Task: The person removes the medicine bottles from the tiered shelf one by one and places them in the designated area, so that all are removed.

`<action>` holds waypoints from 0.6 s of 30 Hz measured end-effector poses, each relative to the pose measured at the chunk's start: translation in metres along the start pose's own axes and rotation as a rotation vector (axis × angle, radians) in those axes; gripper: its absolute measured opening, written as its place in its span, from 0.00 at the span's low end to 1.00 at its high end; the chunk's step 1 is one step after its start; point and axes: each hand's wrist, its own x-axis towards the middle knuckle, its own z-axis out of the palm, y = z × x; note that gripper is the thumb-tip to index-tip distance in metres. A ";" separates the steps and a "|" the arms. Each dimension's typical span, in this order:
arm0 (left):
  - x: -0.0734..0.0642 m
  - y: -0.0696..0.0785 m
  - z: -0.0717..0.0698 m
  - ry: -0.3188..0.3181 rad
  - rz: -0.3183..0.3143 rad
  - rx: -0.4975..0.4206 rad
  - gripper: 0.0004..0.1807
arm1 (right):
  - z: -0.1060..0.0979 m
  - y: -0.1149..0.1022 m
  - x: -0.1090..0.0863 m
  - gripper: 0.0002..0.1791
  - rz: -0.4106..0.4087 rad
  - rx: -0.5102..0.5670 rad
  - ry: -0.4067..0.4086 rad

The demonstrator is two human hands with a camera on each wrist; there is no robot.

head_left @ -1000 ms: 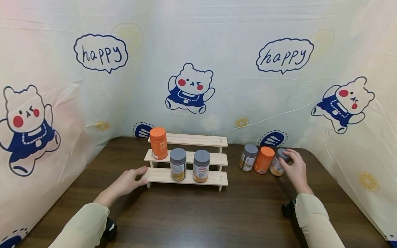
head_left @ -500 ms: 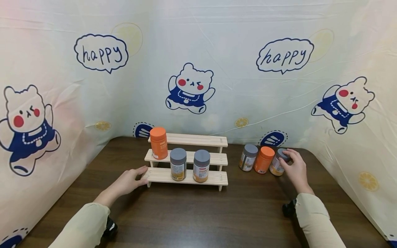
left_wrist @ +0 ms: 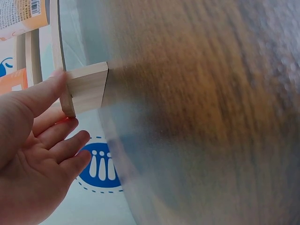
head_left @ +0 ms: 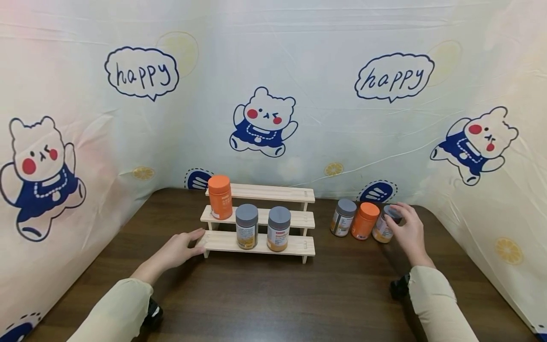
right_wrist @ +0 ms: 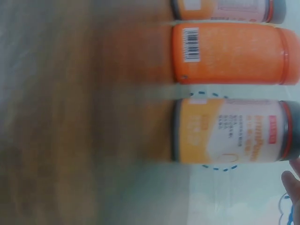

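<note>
My left hand [head_left: 177,250] pinches the left end of the lowest step of a three-tier wooden display rack [head_left: 295,244]; in the left wrist view the thumb lies on the plank [left_wrist: 59,51], with the other fingers spread below. My right hand [head_left: 408,232] holds the grey lid of a supplement jar [head_left: 382,231] between thumb and fingers. That jar stands upright on the table, rightmost of three; its label faces the right wrist view, where only some fingertips [right_wrist: 291,185] show. Beside it stand an orange jar [head_left: 365,221] and another grey-lidded jar [head_left: 343,218].
On the rack, an orange jar [head_left: 220,198] stands at the left of the middle step. Two grey-lidded jars, one left [head_left: 247,228] and one right [head_left: 278,230], stand on the lowest step. A printed cloth [head_left: 333,133] hangs behind and beside the brown table [head_left: 273,304].
The head view has shifted very slightly. Both hands, the rack and the jars stay where they were.
</note>
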 end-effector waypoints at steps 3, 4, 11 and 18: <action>0.000 0.000 0.000 0.001 -0.002 -0.002 0.33 | -0.002 -0.006 0.004 0.17 -0.014 0.009 0.014; 0.000 0.000 0.000 0.002 -0.001 -0.002 0.33 | -0.003 -0.008 0.006 0.17 -0.018 0.011 0.016; -0.001 0.000 0.000 0.008 0.011 0.001 0.33 | -0.005 -0.032 0.017 0.19 -0.054 0.062 0.018; -0.001 0.000 0.000 0.010 0.019 0.001 0.33 | -0.003 -0.067 0.030 0.19 -0.121 0.135 -0.002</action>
